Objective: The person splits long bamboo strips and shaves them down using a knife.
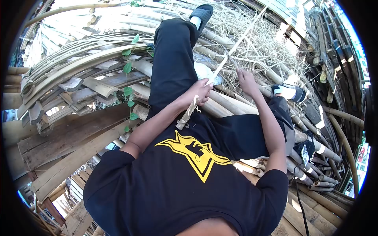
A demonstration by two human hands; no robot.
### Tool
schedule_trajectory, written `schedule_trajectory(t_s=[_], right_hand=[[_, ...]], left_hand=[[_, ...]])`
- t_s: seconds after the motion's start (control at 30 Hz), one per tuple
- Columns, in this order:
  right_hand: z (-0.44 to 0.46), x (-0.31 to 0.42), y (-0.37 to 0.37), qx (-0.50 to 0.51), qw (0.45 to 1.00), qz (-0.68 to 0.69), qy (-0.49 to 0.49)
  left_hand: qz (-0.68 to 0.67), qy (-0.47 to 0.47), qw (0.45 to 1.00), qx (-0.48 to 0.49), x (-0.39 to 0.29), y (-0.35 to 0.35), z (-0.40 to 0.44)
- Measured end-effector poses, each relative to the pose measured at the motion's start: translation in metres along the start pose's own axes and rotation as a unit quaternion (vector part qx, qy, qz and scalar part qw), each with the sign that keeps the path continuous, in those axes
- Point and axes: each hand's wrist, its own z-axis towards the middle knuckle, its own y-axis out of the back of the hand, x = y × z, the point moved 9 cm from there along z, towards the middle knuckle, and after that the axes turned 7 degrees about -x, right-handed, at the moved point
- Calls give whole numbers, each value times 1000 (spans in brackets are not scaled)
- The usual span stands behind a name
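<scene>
My left hand (pixel 201 92) is closed around a long, pale bamboo strip (pixel 244 37). The strip slants up and away to the right, and its near end, with curled shavings, hangs toward my shirt. To the right, my right hand (pixel 247 82) is closed on a knife (pixel 233 61); the fingers hide its handle. The thin dark blade points up and left, meeting or lying very close to the strip; actual contact is hard to make out. A whitish bundle (pixel 204 72) lies between my legs, just beyond my left hand.
Thin shavings (pixel 264 51) are heaped on bamboo poles (pixel 224 103) ahead of me. Split bamboo pieces (pixel 75 67) are stacked at left, with a leafy green vine (pixel 127 91) across them. A dark pouch-like item (pixel 305 151) and a black cable (pixel 300 198) lie at right.
</scene>
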Motion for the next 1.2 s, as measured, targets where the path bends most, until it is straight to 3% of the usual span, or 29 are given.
schedule_trajectory(t_s=[0.1, 0.17, 0.23, 0.3, 0.43, 0.47, 0.63, 0.67, 0.73, 0.83, 0.97, 1.07, 1.13, 1.17, 1.2], right_hand=[[-38, 17, -35, 209, 929, 181, -244], [-37, 61, -20, 113, 991, 78, -8], [-44, 72, -11, 123, 991, 43, -11], [-44, 86, -2, 127, 991, 37, 22], [-28, 87, 23, 97, 995, 0, 19], [-21, 78, 27, 57, 998, -28, 4], [7, 11, 30, 23, 986, 28, -165], [7, 1, 31, 26, 975, 49, -215], [11, -7, 31, -2, 976, 53, -213], [6, -13, 29, -35, 967, 71, -244], [-10, 25, 32, -18, 975, 46, -218], [-9, 70, 31, -63, 995, -52, 61], [7, 44, 53, -70, 994, -84, 6], [20, 4, 98, -188, 970, -118, -96], [27, -17, 118, -200, 963, -173, -50]], left_hand=[[-8, 18, 1000, -20, 12, 2, -2], [38, -5, 999, -33, 7, 2, -2], [62, -6, 997, -46, 6, 5, 3], [206, -117, 968, -83, -19, 13, 3], [305, -202, 926, -94, -52, 9, 5], [307, -182, 929, -96, -58, 6, 7], [376, -212, 897, -94, -83, -13, 10], [385, -249, 884, -96, -85, -17, 10], [412, -343, 837, -108, -95, -28, -3], [339, -213, 912, -85, -80, -28, -8], [365, -225, 900, -76, -83, -27, -12], [339, -170, 922, -79, -75, -24, -17], [416, -310, 851, -84, -78, -29, -23], [418, -309, 851, -81, -73, -31, -26], [409, -311, 854, -75, -69, -34, -26]])
